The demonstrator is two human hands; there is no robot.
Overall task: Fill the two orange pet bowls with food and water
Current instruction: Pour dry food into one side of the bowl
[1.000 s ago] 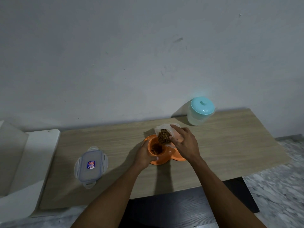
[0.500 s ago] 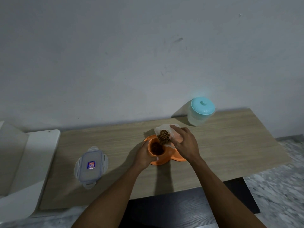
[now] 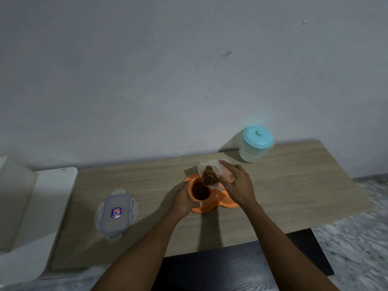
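**Q:** Where is the orange pet feeder [image 3: 210, 208]?

**A:** Mid-surface, between my hands. My left hand [image 3: 184, 200] curls round its left rim. My right hand [image 3: 239, 185] grips a clear tub [image 3: 210, 163] tilted just above the left bowl [image 3: 190, 192], with brown kibble [image 3: 210, 176] heaped at its lowered corner. The left bowl already holds a dark layer of kibble.

**Q:** And the second bowl [image 3: 228, 202]?

**A:** Mostly hidden beneath my right hand and the tub; I cannot tell what is in it. The light is dim, and the label on the clip-on lid [image 3: 116, 214] lying flat to my left is too small to read.

**Q:** The setting?

**A:** A pale wood-grain surface [image 3: 294, 185] against a scuffed grey wall [image 3: 168, 80]. A frosted jar [image 3: 257, 143] with a turquoise lid stands at the back right, well apart from the feeder. A white piece of furniture [image 3: 42, 196], cut off by the frame, sits at the surface's left end. Marbled floor [image 3: 357, 248] shows at the right.
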